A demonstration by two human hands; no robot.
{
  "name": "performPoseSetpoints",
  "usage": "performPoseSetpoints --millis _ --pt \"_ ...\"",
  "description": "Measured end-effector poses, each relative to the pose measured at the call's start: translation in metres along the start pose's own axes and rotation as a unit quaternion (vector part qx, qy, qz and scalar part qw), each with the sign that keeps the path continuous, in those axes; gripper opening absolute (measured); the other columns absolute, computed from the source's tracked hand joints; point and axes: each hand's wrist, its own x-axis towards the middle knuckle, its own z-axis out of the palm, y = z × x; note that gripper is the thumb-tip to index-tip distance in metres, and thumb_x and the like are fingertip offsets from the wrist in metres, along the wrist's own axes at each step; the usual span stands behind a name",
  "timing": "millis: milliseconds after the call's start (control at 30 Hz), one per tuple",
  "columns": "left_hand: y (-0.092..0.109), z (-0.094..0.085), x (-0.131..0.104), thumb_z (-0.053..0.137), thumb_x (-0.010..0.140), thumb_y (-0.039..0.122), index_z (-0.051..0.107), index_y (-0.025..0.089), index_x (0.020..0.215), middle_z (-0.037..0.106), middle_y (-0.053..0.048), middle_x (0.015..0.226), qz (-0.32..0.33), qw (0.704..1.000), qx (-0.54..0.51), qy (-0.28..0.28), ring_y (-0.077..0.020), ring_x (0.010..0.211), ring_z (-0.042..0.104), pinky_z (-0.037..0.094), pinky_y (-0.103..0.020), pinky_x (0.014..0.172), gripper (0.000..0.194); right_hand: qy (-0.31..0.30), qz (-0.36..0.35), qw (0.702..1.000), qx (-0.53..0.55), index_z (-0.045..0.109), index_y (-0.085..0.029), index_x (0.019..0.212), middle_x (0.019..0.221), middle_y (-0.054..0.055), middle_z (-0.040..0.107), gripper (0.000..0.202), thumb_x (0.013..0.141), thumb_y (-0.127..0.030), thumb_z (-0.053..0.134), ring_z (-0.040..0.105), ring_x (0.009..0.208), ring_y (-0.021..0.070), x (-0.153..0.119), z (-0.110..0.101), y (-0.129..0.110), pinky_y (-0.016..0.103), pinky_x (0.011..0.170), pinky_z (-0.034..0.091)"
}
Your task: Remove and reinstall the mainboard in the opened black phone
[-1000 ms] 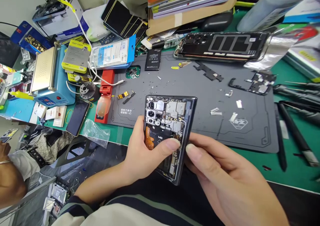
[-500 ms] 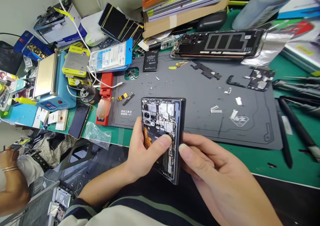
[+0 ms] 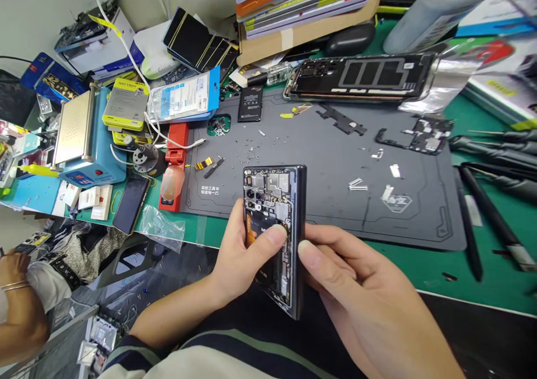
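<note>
An opened phone with its inner boards and battery showing is held upright and tilted over the near edge of the dark work mat. My left hand grips it from the left, thumb pressed on the exposed inside. At the phone's right side, my right hand has its thumb and fingers closed against the frame edge. The fingers behind the phone are hidden. On the mat beyond lie a small black battery, a black bracket and tiny loose screws.
Another opened phone lies at the mat's far edge. Screwdrivers are at right, a red tool and blue machine at left. A person's arm shows at lower left.
The phone has turned slightly, showing more of its side edge, and its top has shifted a little right. The view has moved slightly. Both hands keep their hold.
</note>
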Motion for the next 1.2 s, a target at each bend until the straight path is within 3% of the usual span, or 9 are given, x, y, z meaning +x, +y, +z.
performPoseSetpoints --millis 267,467,633,867,1067,1200 --pt "-0.002 -0.003 0.001 0.082 0.097 0.047 0.063 0.022 0.122 0.068 -0.001 0.105 -0.019 1.000 -0.007 -0.015 -0.0127 0.092 0.061 0.055 -0.025 0.089 0.040 -0.004 0.004 1.000 -0.029 0.080 -0.032 0.107 0.076 -0.003 0.042 0.049 0.080 -0.073 0.085 0.045 0.066 0.0135 -0.001 -0.008 0.012 0.026 0.061 0.050" --pt "0.002 -0.008 0.004 0.104 0.070 0.037 0.062 0.021 0.111 0.071 0.000 0.098 -0.031 0.999 0.000 -0.025 -0.0143 0.087 0.063 0.056 -0.025 0.081 0.060 -0.004 -0.035 0.994 -0.104 0.079 -0.030 0.107 0.073 -0.003 0.041 0.046 0.087 -0.072 0.080 0.044 0.064 0.0124 0.000 -0.018 0.014 0.024 0.058 0.043" --pt "0.003 -0.009 0.003 0.106 0.062 0.030 0.064 0.020 0.112 0.074 -0.001 0.100 -0.050 0.999 0.007 -0.019 -0.0183 0.089 0.066 0.056 -0.029 0.082 0.066 -0.003 -0.089 0.980 -0.176 0.080 -0.027 0.099 0.066 -0.003 0.044 0.041 0.089 -0.067 0.080 0.045 0.058 0.0122 0.004 -0.028 -0.005 0.024 0.053 0.041" --pt "0.006 -0.006 0.000 0.101 0.070 0.023 0.064 0.021 0.112 0.075 0.000 0.100 -0.083 0.996 0.034 -0.006 -0.0179 0.092 0.068 0.056 -0.028 0.085 0.056 0.063 -0.193 0.953 -0.223 0.077 -0.035 0.113 0.081 -0.001 0.060 0.030 0.098 -0.062 0.074 0.052 0.067 0.0153 0.015 -0.039 -0.031 0.028 0.056 0.044" --pt "0.007 -0.004 -0.001 0.100 0.072 0.018 0.063 0.022 0.113 0.076 0.001 0.101 -0.090 0.995 0.038 0.011 -0.0173 0.093 0.070 0.056 -0.026 0.085 0.055 0.040 -0.235 0.933 -0.268 0.075 -0.036 0.119 0.078 -0.002 0.056 0.030 0.102 -0.060 0.069 0.051 0.064 0.0145 0.024 -0.040 -0.043 0.029 0.053 0.043" --pt "0.008 -0.003 -0.001 0.099 0.073 0.016 0.063 0.022 0.113 0.076 0.003 0.100 -0.093 0.994 0.056 0.024 -0.0155 0.091 0.069 0.055 -0.025 0.083 0.054 0.018 -0.253 0.919 -0.301 0.071 -0.036 0.124 0.088 0.000 0.063 0.032 0.103 -0.061 0.066 0.058 0.069 0.0144 0.032 -0.039 -0.050 0.027 0.055 0.050"
